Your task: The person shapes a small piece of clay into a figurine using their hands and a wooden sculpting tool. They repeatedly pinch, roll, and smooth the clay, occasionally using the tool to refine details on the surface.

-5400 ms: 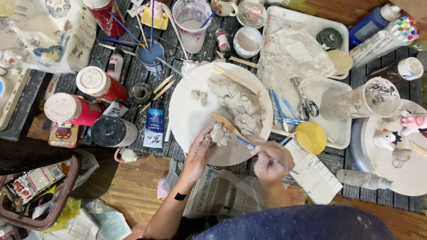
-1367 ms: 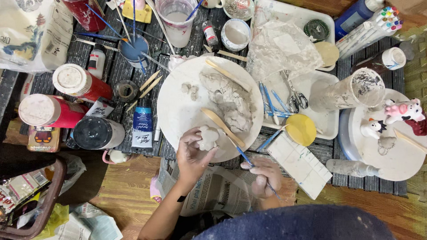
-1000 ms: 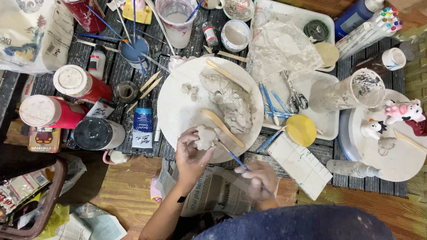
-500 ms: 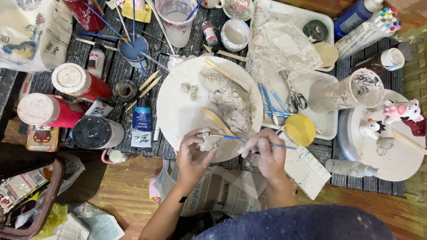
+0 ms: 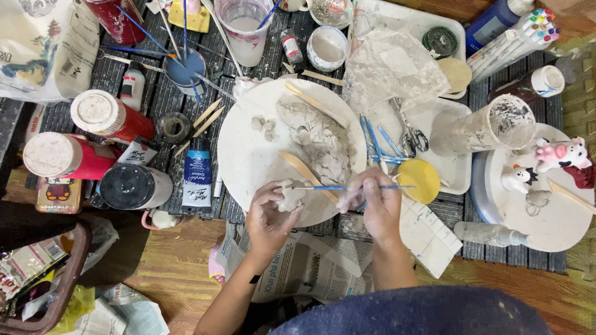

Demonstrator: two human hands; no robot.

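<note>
Two hands now meet over the white round board (image 5: 248,155): the left hand (image 5: 268,214) cradles the small clay piece (image 5: 290,195), while the right hand (image 5: 375,205), back up from the newspaper (image 5: 310,267), pinches a blue brush (image 5: 347,187) levelled against it, so detailing resumes

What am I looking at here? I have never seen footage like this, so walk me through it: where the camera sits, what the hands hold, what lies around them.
There is no machine here. One camera sits on a person's head and looks straight down, so you see that person's own two bare hands from above.

The left hand holds a small clay piece over the edge of a round white board. The right hand has a thin blue tool in its grip, the tip at the clay.

On the board lie a larger clay lump and a wooden stick. Around it stand red cans, a blue paint tube, scissors, a yellow disc and small painted figures. Newspaper lies below the hands.
</note>
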